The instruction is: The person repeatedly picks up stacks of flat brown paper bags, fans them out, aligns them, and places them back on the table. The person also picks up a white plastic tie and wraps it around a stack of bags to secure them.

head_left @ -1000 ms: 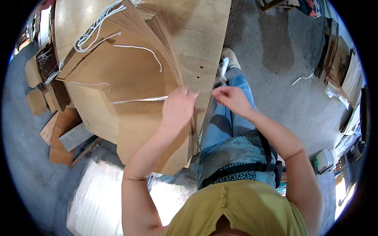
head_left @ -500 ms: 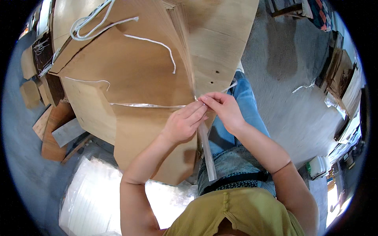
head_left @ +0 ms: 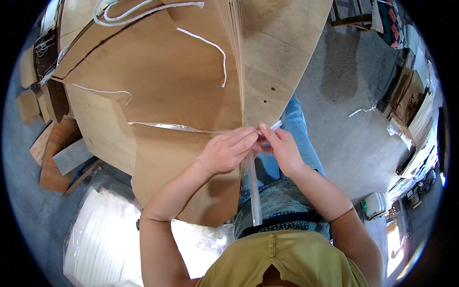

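Note:
A stack of brown kraft paper sheets (head_left: 158, 81) lies before me, with its layered edge on the right. A shiny clear plastic strip (head_left: 165, 126) runs across the stack to its right edge, where both hands meet. My left hand (head_left: 229, 150) is closed on the strip there, knuckles up. Close beside it, my right hand (head_left: 286, 148) pinches the strip between thumb and fingers; the exact crossing is hidden behind the fingers. One loose end (head_left: 254, 196) hangs down toward my lap, and a shorter end (head_left: 277, 125) sticks out past my right hand.
A wooden board (head_left: 279, 52) supports the stack. White cords (head_left: 210, 44) lie on the paper, with a thicker looped rope (head_left: 143, 13) at the far left. Wood offcuts (head_left: 60, 158) and a plastic-wrapped white bundle (head_left: 103, 234) are at left. Boards (head_left: 406, 95) lean at right.
My hands have shifted slightly down and to the right, and the right-hand fingers have moved apart from the left. The short strip end now shows just beyond the right thumb.

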{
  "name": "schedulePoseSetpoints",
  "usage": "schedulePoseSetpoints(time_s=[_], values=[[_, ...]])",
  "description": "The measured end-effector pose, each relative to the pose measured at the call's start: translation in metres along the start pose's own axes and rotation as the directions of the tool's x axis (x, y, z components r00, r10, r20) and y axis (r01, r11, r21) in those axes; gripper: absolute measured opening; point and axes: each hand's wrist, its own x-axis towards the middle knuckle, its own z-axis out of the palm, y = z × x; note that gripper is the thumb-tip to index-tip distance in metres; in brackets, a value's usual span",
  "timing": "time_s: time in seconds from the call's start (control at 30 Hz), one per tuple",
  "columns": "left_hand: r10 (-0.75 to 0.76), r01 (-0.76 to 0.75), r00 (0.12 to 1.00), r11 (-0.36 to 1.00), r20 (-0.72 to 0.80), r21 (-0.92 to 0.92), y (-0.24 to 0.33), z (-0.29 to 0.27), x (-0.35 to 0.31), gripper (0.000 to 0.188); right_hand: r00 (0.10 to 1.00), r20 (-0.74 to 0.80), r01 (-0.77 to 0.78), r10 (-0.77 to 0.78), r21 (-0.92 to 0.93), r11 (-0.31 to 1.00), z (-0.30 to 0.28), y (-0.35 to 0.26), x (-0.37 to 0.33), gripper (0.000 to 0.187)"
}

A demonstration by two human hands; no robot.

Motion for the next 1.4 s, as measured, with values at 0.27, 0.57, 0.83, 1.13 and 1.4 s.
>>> schedulePoseSetpoints(time_s=[0.27,0.57,0.83,1.13,1.4], values=[[-0.085,0.069,0.996,0.908,0.020,0.412,-0.012,-0.005,-0.023,0.020,0.869,0.300,0.332,-0.394,0.235,0.913,-0.041,-0.011,0.052,0.032],[-0.558,0.571,0.759,0.322,0.335,-0.755,0.002,-0.035,0.004,0.029,0.789,0.480,0.572,-0.383,-0.348,0.743,-0.019,-0.026,0.046,0.031],[-0.502,0.580,0.763,0.255,0.407,-0.773,0.042,-0.121,-0.027,0.028,0.533,0.843,0.648,-0.068,-0.355,0.674,0.008,-0.112,-0.046,0.017],[-0.501,0.222,0.835,-0.072,0.227,-0.972,0.012,-0.064,-0.033,0.028,0.703,0.673,0.690,-0.232,-0.564,0.453,0.007,-0.092,-0.025,0.021],[-0.444,0.303,0.892,0.730,-0.088,-0.612,0.045,-0.061,0.011,0.027,0.686,0.692,0.728,-0.225,-0.648,0.226,0.023,-0.048,-0.013,0.019]])
